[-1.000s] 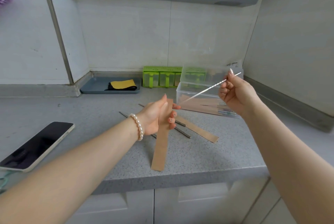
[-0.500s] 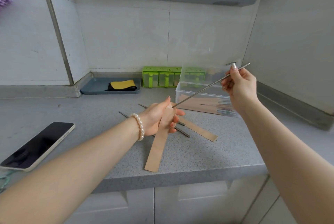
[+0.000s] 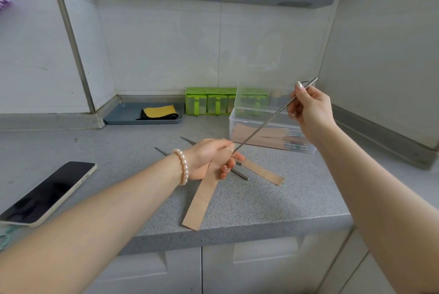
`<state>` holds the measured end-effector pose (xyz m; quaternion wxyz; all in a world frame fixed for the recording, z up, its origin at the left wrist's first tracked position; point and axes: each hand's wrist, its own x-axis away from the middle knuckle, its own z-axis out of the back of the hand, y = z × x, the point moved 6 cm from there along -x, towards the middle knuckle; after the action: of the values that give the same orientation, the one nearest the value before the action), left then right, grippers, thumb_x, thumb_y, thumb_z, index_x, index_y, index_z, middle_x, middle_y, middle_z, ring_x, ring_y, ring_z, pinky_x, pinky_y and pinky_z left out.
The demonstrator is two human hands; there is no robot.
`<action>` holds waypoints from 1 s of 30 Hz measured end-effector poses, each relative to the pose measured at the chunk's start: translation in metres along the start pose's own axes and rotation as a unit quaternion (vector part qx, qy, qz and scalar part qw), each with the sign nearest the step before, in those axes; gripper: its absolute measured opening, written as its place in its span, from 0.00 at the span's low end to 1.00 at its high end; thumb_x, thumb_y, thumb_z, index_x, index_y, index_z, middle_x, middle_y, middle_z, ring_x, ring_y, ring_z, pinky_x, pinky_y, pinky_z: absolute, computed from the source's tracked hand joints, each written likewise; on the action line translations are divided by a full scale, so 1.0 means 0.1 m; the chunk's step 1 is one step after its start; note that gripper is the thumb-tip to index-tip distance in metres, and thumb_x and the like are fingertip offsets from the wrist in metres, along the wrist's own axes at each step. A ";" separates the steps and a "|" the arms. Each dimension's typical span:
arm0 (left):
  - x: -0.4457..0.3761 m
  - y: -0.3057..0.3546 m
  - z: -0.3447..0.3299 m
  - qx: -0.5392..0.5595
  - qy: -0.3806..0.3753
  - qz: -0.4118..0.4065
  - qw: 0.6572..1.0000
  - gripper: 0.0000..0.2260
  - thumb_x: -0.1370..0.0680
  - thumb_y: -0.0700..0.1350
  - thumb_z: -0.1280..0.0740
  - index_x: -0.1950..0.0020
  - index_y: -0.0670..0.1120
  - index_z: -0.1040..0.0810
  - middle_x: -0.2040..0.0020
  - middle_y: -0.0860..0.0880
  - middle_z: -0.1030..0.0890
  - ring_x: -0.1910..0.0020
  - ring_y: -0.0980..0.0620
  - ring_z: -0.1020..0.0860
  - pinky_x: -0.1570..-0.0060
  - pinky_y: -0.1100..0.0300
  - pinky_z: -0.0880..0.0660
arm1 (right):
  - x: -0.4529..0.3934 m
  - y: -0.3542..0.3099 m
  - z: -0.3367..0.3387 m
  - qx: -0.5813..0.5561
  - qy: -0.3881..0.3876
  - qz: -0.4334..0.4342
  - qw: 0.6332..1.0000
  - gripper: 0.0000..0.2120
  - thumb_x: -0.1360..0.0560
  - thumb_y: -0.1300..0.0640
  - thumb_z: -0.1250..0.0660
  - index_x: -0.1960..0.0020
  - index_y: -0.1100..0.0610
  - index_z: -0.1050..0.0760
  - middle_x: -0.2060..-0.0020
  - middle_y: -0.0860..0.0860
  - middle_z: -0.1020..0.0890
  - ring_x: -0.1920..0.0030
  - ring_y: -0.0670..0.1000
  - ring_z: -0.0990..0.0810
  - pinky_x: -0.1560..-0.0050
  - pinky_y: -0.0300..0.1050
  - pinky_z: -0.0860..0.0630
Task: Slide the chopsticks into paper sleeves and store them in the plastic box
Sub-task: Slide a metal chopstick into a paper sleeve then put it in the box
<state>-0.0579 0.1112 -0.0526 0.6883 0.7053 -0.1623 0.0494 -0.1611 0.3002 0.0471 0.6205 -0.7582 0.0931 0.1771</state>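
My left hand (image 3: pixel 209 158) grips the top of a brown paper sleeve (image 3: pixel 200 201) that hangs down over the counter's front. My right hand (image 3: pixel 308 109) holds metal chopsticks (image 3: pixel 266 125) by their upper end, slanted down-left. Their tips meet the sleeve's mouth at my left fingers. Behind them stands the clear plastic box (image 3: pixel 249 113) with its lid up, holding several sleeved chopsticks (image 3: pixel 280 138). A second sleeve (image 3: pixel 263 171) and loose metal chopsticks (image 3: pixel 240 173) lie on the counter under my left hand.
A phone (image 3: pixel 45 195) lies at the counter's left front. A blue tray (image 3: pixel 123 114) with a yellow-black cloth (image 3: pixel 160 112) sits at the back. Green seasoning jars (image 3: pixel 209 101) stand behind the box. The counter edge (image 3: pixel 237 229) runs just below the sleeve.
My right hand has lifted and brought the chopsticks' tips down-left to the sleeve's mouth. The sleeve has swung slightly leftward in my left hand.
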 end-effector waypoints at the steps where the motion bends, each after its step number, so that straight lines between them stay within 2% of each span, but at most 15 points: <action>1: 0.00 0.00 0.00 0.007 0.000 0.003 1.000 0.22 0.19 0.51 0.48 0.43 0.36 0.23 0.68 0.49 0.27 0.71 0.54 0.32 0.69 0.61 0.32 | 0.00 0.00 0.01 -0.008 0.004 0.000 1.000 0.16 0.20 0.55 0.40 0.65 0.58 0.29 0.80 0.50 0.26 0.77 0.49 0.32 0.73 0.40 0.34; 8: -0.01 0.01 0.00 0.019 0.011 -0.006 1.000 0.22 0.19 0.52 0.50 0.45 0.40 0.22 0.67 0.48 0.27 0.70 0.53 0.32 0.70 0.61 0.33 | 0.00 -0.05 0.07 -0.058 0.034 -0.009 0.998 0.16 0.20 0.57 0.41 0.65 0.59 0.31 0.82 0.48 0.28 0.78 0.47 0.33 0.76 0.39 0.36; 12: -0.04 0.00 0.01 0.002 0.018 -0.013 1.000 0.23 0.18 0.53 0.50 0.45 0.38 0.22 0.67 0.49 0.28 0.70 0.54 0.33 0.68 0.61 0.33 | 0.01 -0.04 0.10 -0.080 0.048 -0.012 0.996 0.16 0.20 0.57 0.41 0.66 0.60 0.31 0.82 0.49 0.29 0.79 0.47 0.33 0.76 0.39 0.37; 20: -0.04 0.00 -0.02 0.005 0.017 -0.015 1.000 0.23 0.18 0.51 0.50 0.43 0.36 0.23 0.67 0.49 0.27 0.68 0.54 0.32 0.66 0.60 0.33 | 0.04 0.01 0.02 -0.058 0.032 -0.006 0.998 0.16 0.20 0.57 0.41 0.66 0.58 0.30 0.81 0.49 0.27 0.78 0.48 0.32 0.75 0.40 0.35; 30: -0.02 0.02 -0.08 -0.021 0.006 -0.018 1.000 0.21 0.18 0.51 0.50 0.45 0.41 0.22 0.63 0.47 0.22 0.64 0.51 0.25 0.61 0.57 0.26 | 0.04 -0.01 -0.07 -0.006 0.014 -0.006 1.000 0.16 0.21 0.56 0.38 0.66 0.59 0.29 0.80 0.49 0.27 0.77 0.48 0.32 0.75 0.39 0.34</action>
<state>-0.0595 0.1199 -0.0506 0.7049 0.6931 -0.1464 0.0373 -0.1559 0.2941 0.0473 0.6155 -0.7651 0.0961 0.1630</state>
